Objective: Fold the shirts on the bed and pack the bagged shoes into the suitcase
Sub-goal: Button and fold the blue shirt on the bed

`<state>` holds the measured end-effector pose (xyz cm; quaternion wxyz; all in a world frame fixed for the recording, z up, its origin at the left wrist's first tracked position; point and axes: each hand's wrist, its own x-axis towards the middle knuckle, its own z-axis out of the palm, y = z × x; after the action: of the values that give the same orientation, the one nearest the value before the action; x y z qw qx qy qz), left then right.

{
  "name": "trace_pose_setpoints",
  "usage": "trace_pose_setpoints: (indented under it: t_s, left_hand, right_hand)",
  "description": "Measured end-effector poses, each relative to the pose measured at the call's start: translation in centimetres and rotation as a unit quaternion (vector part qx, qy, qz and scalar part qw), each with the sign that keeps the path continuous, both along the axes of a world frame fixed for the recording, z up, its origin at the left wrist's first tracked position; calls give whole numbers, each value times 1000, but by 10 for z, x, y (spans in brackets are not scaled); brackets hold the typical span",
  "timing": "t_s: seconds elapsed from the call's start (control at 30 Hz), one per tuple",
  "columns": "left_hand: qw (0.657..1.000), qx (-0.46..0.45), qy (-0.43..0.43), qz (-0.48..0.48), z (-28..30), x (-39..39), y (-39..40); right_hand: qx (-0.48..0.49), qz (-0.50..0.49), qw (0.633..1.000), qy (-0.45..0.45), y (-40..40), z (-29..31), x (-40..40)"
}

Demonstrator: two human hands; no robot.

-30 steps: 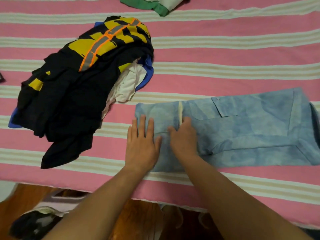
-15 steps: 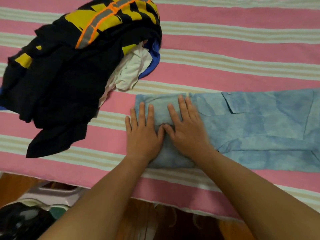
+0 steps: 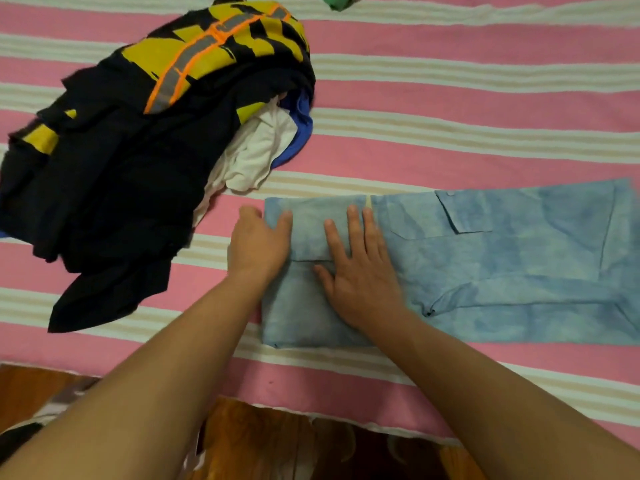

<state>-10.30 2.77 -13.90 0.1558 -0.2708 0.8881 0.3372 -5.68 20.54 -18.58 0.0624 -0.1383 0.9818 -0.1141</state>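
Right hand (image 3: 360, 268) is spread flat, pressing on the folded end of the light blue shirt (image 3: 502, 265); left hand (image 3: 258, 244) sits just beside it at that end's left edge, fingers curling over the hem, though I can't tell if it's actually pinching. So we're mid-fold: the rest of the shirt stretches away right of both hands across the bed (image 3: 450, 109). Next probably another fold toward the far end. The dark clothes pile (image 3: 114, 174) waits beyond the left hand; no suitcase or shoes in sight
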Motion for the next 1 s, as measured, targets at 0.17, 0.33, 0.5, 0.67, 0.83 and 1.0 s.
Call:
trace_pose_setpoints:
  t_s: [0.17,0.33,0.5,0.67,0.83,1.0]
  left_hand:
    - [963,241,-67,100,25,58,-4]
    - [984,139,57,93,81,54,-4]
    - [993,111,38,-13,113,54,53]
    - [994,31,44,-90,95,68,159]
    - [990,39,27,-131,50,64,226]
    - [965,60,132,-219,53,82,187]
  right_hand:
    - [-64,-7,998,-12,-5,-7,-2]
    - [-266,-27,962,-52,-44,11,5]
    - [-444,-73,836,-313,-13,43,-28]
    - [-607,-215,605,-467,101,97,-44]
    - [-502,-320,714,-369,127,93,-42]
    - [-318,-348,841,-265,121,69,-40]
